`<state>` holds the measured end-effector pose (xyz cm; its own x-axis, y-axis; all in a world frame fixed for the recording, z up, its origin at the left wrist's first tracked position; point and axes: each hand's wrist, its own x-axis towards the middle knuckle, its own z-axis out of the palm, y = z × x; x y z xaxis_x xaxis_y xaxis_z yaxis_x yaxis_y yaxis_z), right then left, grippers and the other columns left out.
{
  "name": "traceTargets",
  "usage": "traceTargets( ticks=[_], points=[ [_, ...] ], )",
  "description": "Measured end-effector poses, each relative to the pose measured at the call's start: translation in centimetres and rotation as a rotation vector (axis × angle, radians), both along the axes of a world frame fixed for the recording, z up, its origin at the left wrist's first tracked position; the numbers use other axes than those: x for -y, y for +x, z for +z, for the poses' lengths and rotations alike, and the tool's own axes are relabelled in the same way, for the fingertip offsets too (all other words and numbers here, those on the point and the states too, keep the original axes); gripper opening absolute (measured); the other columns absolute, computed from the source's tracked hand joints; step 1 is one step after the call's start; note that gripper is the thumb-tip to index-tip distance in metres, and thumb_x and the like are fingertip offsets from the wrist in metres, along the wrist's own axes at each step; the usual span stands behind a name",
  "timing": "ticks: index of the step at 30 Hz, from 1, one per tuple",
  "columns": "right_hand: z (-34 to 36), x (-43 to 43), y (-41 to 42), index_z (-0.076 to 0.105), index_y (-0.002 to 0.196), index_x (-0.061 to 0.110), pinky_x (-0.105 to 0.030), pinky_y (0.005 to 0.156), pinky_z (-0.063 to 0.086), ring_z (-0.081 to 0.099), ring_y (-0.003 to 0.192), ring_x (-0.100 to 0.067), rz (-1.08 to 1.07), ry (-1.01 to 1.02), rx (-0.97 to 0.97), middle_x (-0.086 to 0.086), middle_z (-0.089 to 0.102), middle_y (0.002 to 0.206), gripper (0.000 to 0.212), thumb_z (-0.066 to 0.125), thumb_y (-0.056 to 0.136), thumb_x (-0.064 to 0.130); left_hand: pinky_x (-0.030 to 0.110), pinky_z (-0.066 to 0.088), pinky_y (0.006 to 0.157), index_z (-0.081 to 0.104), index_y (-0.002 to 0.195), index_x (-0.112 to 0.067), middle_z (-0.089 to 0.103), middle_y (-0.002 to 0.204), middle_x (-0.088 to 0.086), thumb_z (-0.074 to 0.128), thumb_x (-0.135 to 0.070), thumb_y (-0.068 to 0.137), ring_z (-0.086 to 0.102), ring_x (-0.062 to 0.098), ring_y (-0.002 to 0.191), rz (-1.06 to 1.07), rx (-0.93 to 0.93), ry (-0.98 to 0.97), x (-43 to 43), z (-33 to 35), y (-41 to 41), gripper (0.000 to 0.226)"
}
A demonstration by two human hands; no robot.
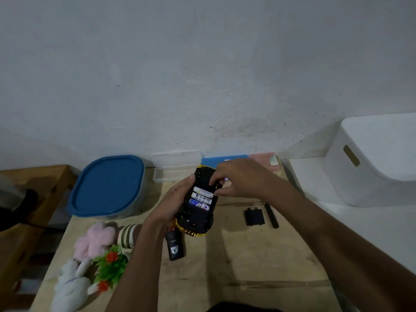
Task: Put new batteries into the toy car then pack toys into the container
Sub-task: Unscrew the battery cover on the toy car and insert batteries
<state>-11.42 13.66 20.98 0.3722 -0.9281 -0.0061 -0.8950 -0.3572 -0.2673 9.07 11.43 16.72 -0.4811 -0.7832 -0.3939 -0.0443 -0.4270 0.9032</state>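
Car [198, 208] held upside down above the counter [247, 255], its long axis running away from the person, one end toward the wall, the gold-trimmed end nearest the body. Left hand [171, 203] grips its left side, fingers wrapped round it. Right hand [238, 179] rests on the far end, fingers [216, 180] curled at the open bay, pinching something small I cannot make out. Three batteries [201, 198] lie crosswise in the bay. Cover [254, 216] and screwdriver [271, 215] lie right of the car. Container [108, 188], blue lid on, sits at left, plush toys [90, 251] near it.
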Motion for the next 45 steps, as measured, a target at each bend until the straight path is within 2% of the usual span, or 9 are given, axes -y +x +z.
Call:
traceTargets(
  ticks=[5,10,19,26,31,36,39,41,45],
  points=[
    [0.7,0.9,0.6,0.066,0.117,0.035,-0.029,0.074,0.041,0.057,0.1,-0.009,0.261,-0.117,-0.094,0.011,0.061,0.112,0.035,0.067,0.083,0.045,0.027,0.057,0.068,0.063,0.132,-0.02,0.07,0.121,0.016,0.048,-0.038,0.101,0.071,0.022,0.095,-0.05,-0.026,-0.031,0.0,0.9,-0.3,0.038],
    [1.4,1.5,0.9,0.062,0.124,0.037,-0.035,0.079,0.049,0.058,0.103,-0.01,0.356,-0.091,-0.186,0.013,0.058,0.12,0.043,0.066,0.082,0.046,0.024,0.056,0.063,0.069,0.122,-0.02,0.076,0.105,0.009,0.048,-0.038,0.102,0.073,0.016,0.083,-0.08,0.046,-0.023,-0.2,1.4,-0.1,0.034],
    [1.1,1.8,1.0,0.064,0.124,0.027,-0.027,0.062,0.043,0.06,0.098,-0.012,0.51,-0.163,-0.264,0.009,0.061,0.114,0.044,0.064,0.083,0.041,0.025,0.054,0.052,0.071,0.099,-0.01,0.071,0.076,0.008,0.051,-0.036,0.097,0.068,0.019,0.059,-0.07,0.051,0.149,0.3,1.2,-0.2,0.033],
    [0.3,1.9,1.0,0.072,0.109,0.017,-0.025,0.052,0.035,0.063,0.081,-0.018,0.584,-0.189,-0.341,0.001,0.063,0.097,0.041,0.071,0.074,0.038,0.025,0.051,0.055,0.068,0.092,-0.011,0.067,0.074,0.007,0.04,-0.018,0.099,0.064,0.014,0.059,-0.09,0.083,0.064,0.2,0.6,-0.5,0.029],
    [-0.1,1.9,1.1,0.066,0.119,0.01,-0.028,0.058,0.04,0.062,0.092,-0.022,0.579,-0.162,-0.358,-0.005,0.062,0.11,0.046,0.067,0.078,0.032,0.026,0.05,0.058,0.067,0.09,-0.011,0.068,0.069,0.003,0.04,-0.018,0.1,0.063,0.013,0.058,-0.101,0.128,0.018,0.3,0.1,-0.3,0.029],
    [-0.6,2.1,0.8,0.063,0.123,0.011,-0.024,0.06,0.032,0.061,0.097,-0.02,0.572,-0.149,-0.302,-0.004,0.062,0.117,0.051,0.069,0.075,0.028,0.023,0.05,0.055,0.066,0.09,-0.012,0.069,0.063,-0.003,0.039,-0.02,0.102,0.064,0.009,0.056,-0.127,0.116,-0.016,0.1,-0.1,-0.3,0.031],
    [-0.7,2.1,0.6,0.063,0.126,0.015,-0.024,0.059,0.034,0.061,0.095,-0.018,0.542,-0.148,-0.25,-0.001,0.061,0.115,0.054,0.069,0.074,0.028,0.025,0.051,0.056,0.067,0.097,-0.012,0.071,0.067,-0.002,0.039,-0.022,0.102,0.066,0.01,0.058,-0.109,0.067,0.007,0.0,0.0,-0.3,0.029],
    [-0.9,1.9,0.4,0.064,0.125,0.019,-0.023,0.057,0.036,0.061,0.093,-0.016,0.499,-0.178,-0.187,0.001,0.062,0.114,0.053,0.069,0.073,0.028,0.024,0.054,0.054,0.065,0.112,-0.008,0.073,0.075,0.005,0.04,-0.022,0.101,0.068,0.014,0.061,-0.045,0.004,0.074,0.0,0.0,-0.3,0.03],
    [-1.6,1.3,0.2,0.071,0.115,0.022,-0.03,0.06,0.051,0.062,0.088,-0.015,0.342,-0.233,0.036,0.004,0.065,0.107,0.042,0.061,0.075,0.032,0.032,0.055,0.066,0.055,0.138,-0.014,0.07,0.099,0.014,0.044,-0.023,0.094,0.067,0.023,0.076,0.056,-0.071,0.116,0.3,-0.4,0.0,0.047]
  ],
)
